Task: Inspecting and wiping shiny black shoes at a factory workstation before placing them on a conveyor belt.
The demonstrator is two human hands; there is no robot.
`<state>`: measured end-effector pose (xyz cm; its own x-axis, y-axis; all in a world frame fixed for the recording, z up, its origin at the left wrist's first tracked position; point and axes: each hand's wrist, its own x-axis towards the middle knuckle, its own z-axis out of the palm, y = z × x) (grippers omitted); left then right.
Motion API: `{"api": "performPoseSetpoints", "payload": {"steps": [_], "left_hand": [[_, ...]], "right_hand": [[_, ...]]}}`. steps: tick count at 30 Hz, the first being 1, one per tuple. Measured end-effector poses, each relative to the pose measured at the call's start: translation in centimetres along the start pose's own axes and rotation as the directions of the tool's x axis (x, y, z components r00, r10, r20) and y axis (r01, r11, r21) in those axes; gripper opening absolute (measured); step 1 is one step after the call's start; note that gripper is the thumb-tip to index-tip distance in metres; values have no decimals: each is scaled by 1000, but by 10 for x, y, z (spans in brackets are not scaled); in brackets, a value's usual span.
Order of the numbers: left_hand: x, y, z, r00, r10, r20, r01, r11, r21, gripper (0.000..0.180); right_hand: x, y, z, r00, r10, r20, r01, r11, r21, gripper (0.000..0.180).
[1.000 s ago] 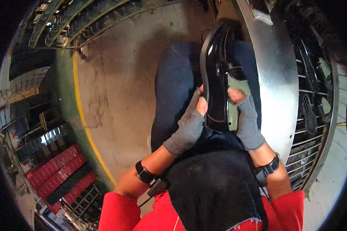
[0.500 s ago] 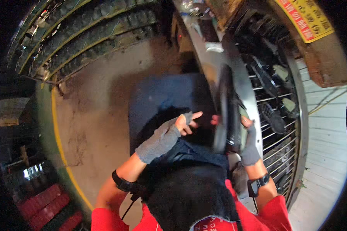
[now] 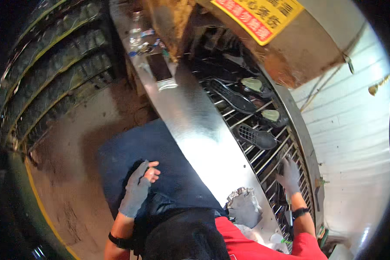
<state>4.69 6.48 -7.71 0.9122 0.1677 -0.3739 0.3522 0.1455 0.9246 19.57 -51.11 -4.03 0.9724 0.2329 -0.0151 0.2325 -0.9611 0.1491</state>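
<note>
Head view: black shoe gone from the lap, right hand now out over the barred rack.
Right thumb and fingers spread, nothing seen in them; left hand loosely half open over the lap, also unladen. Shoe probably let go at the rack's near end, so its handling looks done; can't pick it out there. Dark sole lies farther along.

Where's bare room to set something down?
Best: mid-stretch of the shiny silver metal ledge, between the small whitish object and the crumpled grey piece. Also gapped metal slats between the nearer black grid-treaded sole and the grey-gloved right hand. Crowded: the ledge's far end, around the clear bottle; slats beyond that sole.
</note>
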Motion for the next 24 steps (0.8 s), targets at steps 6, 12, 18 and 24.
{"api": "performPoseSetpoints", "payload": {"steps": [6,12,18,24], "left_hand": [[6,-6,0,999,38,21,-37,999,-4,44],[-10,-5,9,999,-17,40,27,963,-267,58],[7,36,60,991,69,118,-33,959,-283,51],[5,11,36,993,-97,-62,68,931,-358,33]], "right_hand": [[128,-106,14,971,-208,-116,235,917,323,91],[147,-128,-33,973,-229,-5,221,933,284,80],[94,-233,-112,536,-772,-341,799,333,501,71],[170,-92,23,861,331,385,-404,-12,915,64]]}}
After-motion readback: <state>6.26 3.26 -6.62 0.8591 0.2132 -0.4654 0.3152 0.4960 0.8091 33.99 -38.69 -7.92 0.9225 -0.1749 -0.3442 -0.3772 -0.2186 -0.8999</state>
